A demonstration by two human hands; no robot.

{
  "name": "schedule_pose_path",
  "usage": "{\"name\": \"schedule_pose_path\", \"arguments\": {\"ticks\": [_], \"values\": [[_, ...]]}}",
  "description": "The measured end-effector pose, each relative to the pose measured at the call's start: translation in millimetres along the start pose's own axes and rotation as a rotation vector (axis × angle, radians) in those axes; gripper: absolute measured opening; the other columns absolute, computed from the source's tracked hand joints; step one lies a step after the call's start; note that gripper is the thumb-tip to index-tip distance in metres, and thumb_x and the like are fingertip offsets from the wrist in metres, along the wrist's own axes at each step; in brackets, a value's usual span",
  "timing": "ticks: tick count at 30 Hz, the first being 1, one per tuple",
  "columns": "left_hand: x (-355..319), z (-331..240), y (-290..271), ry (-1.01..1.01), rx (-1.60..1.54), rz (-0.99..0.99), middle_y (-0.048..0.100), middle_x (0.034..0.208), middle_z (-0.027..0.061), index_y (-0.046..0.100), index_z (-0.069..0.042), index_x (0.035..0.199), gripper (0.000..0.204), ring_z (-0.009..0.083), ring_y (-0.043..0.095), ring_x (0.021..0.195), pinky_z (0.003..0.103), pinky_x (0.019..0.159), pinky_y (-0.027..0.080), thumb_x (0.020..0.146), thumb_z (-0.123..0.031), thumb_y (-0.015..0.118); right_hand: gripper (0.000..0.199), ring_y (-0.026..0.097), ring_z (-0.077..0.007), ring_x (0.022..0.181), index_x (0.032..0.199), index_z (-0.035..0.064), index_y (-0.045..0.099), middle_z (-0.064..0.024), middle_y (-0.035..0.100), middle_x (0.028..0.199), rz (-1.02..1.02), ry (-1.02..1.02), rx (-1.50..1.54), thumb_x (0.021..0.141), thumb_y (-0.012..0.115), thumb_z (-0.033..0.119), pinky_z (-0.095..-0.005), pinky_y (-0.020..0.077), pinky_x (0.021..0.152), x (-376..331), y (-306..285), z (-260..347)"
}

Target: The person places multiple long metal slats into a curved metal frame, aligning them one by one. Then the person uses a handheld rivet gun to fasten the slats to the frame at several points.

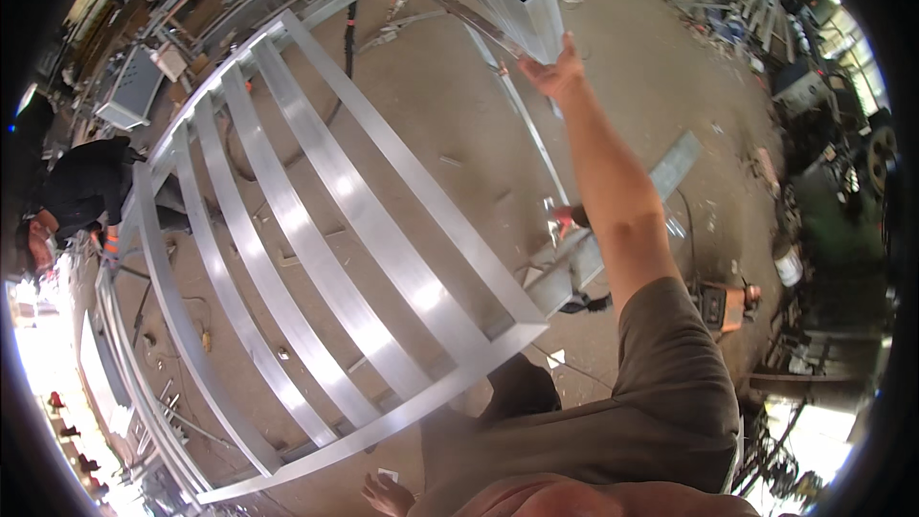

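Observation:
My right arm stretches far forward, and my right hand (553, 69) is at the near end of a stack of silver metal tubes (531, 19) with dark ends. Its thumb and fingers are spread; I cannot tell whether it touches the tubes. Low in the picture, near my body, my left hand (388, 496) hangs with fingers apart and nothing in it, just off the near rail of a large frame. This silver metal frame (359, 297) has several parallel slats joined to end rails and lies raised in front of me and to the left.
A co-worker in dark clothes (86, 177) bends at the frame's left end. An orange machine (732, 306) stands on the floor at right. A white bucket (788, 266) and scrap pieces (728, 0) line the right side. A grey metal box (134, 86) stands at far left.

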State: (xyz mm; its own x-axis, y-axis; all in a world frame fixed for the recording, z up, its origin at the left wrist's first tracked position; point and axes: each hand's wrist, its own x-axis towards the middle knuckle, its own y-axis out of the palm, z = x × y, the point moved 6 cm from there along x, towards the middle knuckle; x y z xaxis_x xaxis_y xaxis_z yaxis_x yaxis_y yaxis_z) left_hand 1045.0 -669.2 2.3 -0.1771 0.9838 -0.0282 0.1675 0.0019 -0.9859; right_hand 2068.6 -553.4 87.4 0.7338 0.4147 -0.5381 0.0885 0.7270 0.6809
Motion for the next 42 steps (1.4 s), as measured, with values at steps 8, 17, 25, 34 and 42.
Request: {"name": "schedule_pose_path", "arguments": {"ticks": [8, 17, 25, 34, 42], "values": [[-88.9, 35.6, -14.8, -0.086, 0.258, 0.027, 0.058, 0.131, 0.0218, 0.06, -0.005, 0.137, 0.04, 0.0436, 0.059, 0.116, 0.053, 0.098, 0.049, 0.105, -0.029, 0.055, 0.07, 0.057, -0.0428, 0.124, 0.144, 0.0015, 0.043, -0.0236, 0.055, 0.135, 0.08, 0.101, -0.006, 0.1, 0.06, 0.053, -0.0577, 0.0535, 0.103, 137.1, 53.8, 62.1], [-124.7, -39.6, -45.7, -0.366, 0.089, 0.194, 0.054, 0.137, 0.0236, 0.059, -0.008, 0.138, 0.045, 0.0454, 0.058, 0.121, 0.053, 0.102, 0.049, 0.103, -0.037, 0.057, 0.055, 0.053, -0.0411, 0.124, 0.13, 0.0081, 0.061, -0.0131, 0.059, 0.13, -0.048, 0.154, -0.008, 0.097, 0.058, 0.052, -0.0626, 0.0504, 0.102, 119.9, 26.0, 112.8], [-64.8, -109.0, -41.8, -0.106, -0.147, 0.204, 0.067, 0.117, 0.021, 0.065, -0.004, 0.13, 0.041, 0.0398, 0.064, 0.11, 0.05, 0.096, 0.052, 0.104, -0.033, 0.057, 0.049, 0.049, -0.0358, 0.132, 0.141, 0.0086, 0.052, -0.0164, 0.051, 0.141, 0.15, -0.222, 0.01, 0.103, 0.063, 0.037, -0.0568, 0.0541, 0.103, -123.2, 68.5, 108.0], [42.6, -247.4, -107.8, 0.314, -0.737, 0.171, 0.074, 0.111, 0.0177, 0.069, 0.0, 0.126, 0.03, 0.0268, 0.071, 0.096, 0.038, 0.085, 0.056, 0.102, -0.017, 0.064, 0.089, 0.057, -0.0258, 0.119, 0.166, 0.0117, 0.015, -0.0153, 0.051, 0.138, 0.361, -0.349, -0.648, 0.093, 0.066, 0.017, -0.0407, 0.0557, 0.092, -381.6, 9.3, -114.4], [129.3, -330.6, -170.0, 0.57, -1.323, 0.921, 0.066, 0.135, 0.0163, 0.045, 0.006, 0.151, 0.06, 0.0242, 0.064, 0.121, 0.037, 0.106, 0.048, 0.106, -0.03, 0.063, 0.118, 0.039, -0.0293, 0.145, 0.168, 0.0036, 0.003, -0.0157, 0.032, 0.16, 0.694, -0.434, -0.951, 0.075, 0.074, 0.012, -0.0421, 0.0367, 0.119, -549.0, -33.2, -347.9]]}}
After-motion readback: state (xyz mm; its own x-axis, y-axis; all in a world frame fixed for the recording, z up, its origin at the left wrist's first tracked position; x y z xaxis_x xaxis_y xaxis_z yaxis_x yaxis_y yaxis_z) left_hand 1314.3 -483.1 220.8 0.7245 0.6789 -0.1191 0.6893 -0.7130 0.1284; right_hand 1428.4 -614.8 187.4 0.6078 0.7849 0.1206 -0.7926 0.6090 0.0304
